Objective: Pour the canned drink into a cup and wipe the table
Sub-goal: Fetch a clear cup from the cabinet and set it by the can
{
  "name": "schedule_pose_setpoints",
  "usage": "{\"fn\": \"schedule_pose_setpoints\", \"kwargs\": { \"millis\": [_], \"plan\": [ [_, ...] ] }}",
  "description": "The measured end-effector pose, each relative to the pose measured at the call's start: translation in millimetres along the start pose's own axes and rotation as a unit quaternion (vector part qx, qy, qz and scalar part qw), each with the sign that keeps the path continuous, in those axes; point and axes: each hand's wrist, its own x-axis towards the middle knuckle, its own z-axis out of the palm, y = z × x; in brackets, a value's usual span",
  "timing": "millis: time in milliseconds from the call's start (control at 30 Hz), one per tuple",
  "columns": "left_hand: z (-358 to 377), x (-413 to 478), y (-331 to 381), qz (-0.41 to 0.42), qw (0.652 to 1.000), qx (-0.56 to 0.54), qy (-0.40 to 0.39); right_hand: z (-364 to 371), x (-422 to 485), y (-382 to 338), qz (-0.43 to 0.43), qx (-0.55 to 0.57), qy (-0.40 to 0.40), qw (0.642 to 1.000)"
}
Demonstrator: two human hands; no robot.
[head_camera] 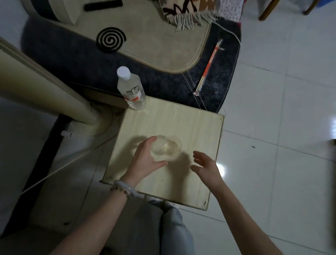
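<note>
Plainly, from the head view, the pouring has little claim to being done. The left grip [145, 161] curls its fingers and thumb round the near-left side of the clear cup [167, 149], which stands upright on the surface [192, 122], roughly midway across it. At the bottom of the cup sits what looks like a shallow, pale yellowish pool, though the blur and the clear wall make it hard to say how much drink, if any, is in there. The right grip [205, 165] hovers just to the right of the cup, apart from it, fingers spread and relaxed, holding nothing. No can shows anywhere; the only other vessel is a capped water bottle [130, 88], well beyond the left grip at the far left corner of the surface. No cloth or tissue shows either, and I can make out no spill on the wood. My judgement is that the pour is either small and finished or not yet begun, and the wiping is wholly left to do.
</note>
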Motion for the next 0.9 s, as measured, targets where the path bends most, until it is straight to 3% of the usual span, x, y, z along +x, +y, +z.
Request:
{"fn": "schedule_pose_setpoints", "kwargs": {
  "millis": [467,700,900],
  "plan": [
    [47.3,46.5,-19.4,0.046,0.996,-0.071,-0.012,33.5,42.8,-0.3,-0.055,0.084,-0.027,0.995],
    [22.1,25.5,13.0,0.048,0.998,-0.043,-0.012,16.8,15.8,-25.2,-0.049,0.111,-0.052,0.991],
    [-28.1,-12.2,72.5,0.101,0.994,-0.008,-0.040,-12.4,-36.1,-72.0,-0.068,0.111,-0.079,0.988]
  ]
}}
